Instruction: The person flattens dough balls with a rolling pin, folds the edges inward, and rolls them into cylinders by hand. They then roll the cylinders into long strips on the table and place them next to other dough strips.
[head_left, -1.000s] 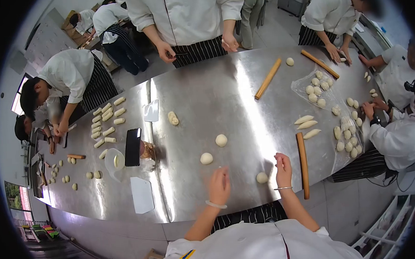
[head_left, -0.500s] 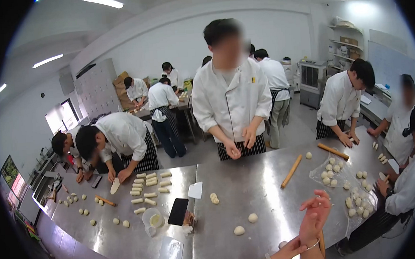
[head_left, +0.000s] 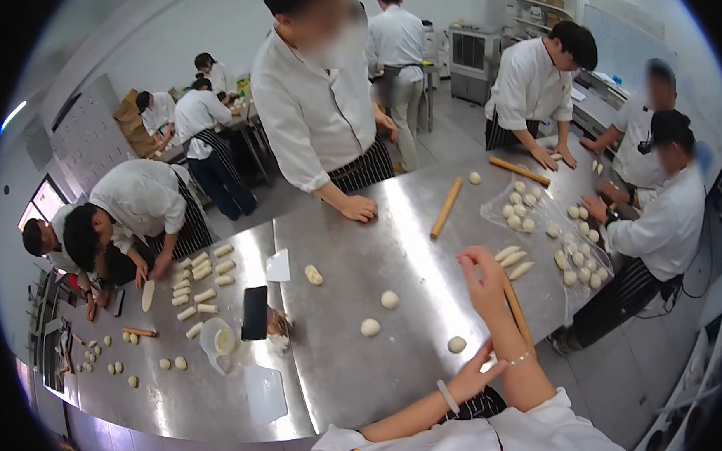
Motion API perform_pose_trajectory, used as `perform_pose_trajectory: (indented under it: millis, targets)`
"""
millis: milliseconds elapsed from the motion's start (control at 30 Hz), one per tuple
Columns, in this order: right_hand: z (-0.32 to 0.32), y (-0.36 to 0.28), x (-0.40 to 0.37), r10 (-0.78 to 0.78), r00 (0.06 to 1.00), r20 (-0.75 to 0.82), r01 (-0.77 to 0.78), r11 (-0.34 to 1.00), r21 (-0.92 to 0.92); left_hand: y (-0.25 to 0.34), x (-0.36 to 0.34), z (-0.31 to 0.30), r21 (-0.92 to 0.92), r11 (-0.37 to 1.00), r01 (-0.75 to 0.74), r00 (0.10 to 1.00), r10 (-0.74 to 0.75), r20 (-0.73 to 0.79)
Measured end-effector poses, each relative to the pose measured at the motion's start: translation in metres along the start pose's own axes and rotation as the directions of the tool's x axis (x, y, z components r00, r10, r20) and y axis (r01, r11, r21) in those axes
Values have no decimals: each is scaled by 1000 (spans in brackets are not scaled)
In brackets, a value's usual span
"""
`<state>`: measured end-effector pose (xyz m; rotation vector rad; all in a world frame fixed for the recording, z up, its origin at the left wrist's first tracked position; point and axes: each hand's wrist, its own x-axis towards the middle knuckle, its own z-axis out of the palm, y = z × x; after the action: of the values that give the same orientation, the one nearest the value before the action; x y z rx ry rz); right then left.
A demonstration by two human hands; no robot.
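My right hand [head_left: 483,277] is raised over the right part of the steel table, empty, with its fingers loosely bent and apart. My left hand [head_left: 474,374] is beside my right wrist, its fingers spread and its fingertips at the thin bracelet [head_left: 520,359]. A round dough ball [head_left: 457,344] lies on the table just left of my right forearm. Behind that forearm is a wooden rolling pin [head_left: 517,315], partly hidden. Long tapered dough pieces [head_left: 519,264] lie right of my right hand. Two more dough balls [head_left: 389,300] rest to the left.
A person across the table [head_left: 320,104] rests a hand on the steel table [head_left: 346,392]. Left are a phone [head_left: 255,313], a bowl [head_left: 218,342], scrapers [head_left: 265,394] and dough rolls. Right are another rolling pin [head_left: 446,209] and bagged dough balls [head_left: 578,253]. Other people work around.
The view has tilted down and turned right. The person opposite has lowered a hand onto the table. My left hand's fingers have spread at my right wrist, and more of my arms shows.
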<state>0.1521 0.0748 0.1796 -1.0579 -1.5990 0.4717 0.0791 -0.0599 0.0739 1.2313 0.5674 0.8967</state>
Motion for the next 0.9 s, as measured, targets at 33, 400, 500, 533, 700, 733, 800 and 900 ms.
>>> perform_pose_trajectory:
  millis: [33, 400, 500, 533, 700, 733, 800, 900]
  targets:
    - [11, 41, -20, -6, 996, 84, 22, 980, -197, 23, -13, -14, 180, 976, 120, 991, -106, -87]
    - [64, 147, -169, 340, 852, 397, 65, 685, -725, 212, -60, -32, 751, 641, -158, 745, 576, -336]
    - [60, 141, -161, 299, 865, 402, 68, 724, -686, 272, -43, 1, 832, 417, -365, 796, 604, 47]
    - [61, 139, -156, 357, 833, 423, 31, 734, -679, 285, -38, 9, 828, 335, -450, 792, 578, 197]
    - [60, 149, -126, 415, 792, 447, -17, 748, -664, 291, -32, 61, 921, 252, -298, 704, 709, 34]
    - [62, 157, -132, 336, 804, 490, 71, 765, -640, 287, -36, 72, 952, 260, -161, 683, 725, -82]
    - [67, 177, -140, 302, 821, 485, 88, 773, -629, 281, -40, 81, 967, 251, -39, 710, 688, -150]
    - [65, 181, -136, 305, 840, 449, 19, 810, -586, 266, -9, 101, 956, 250, 154, 508, 810, -294]
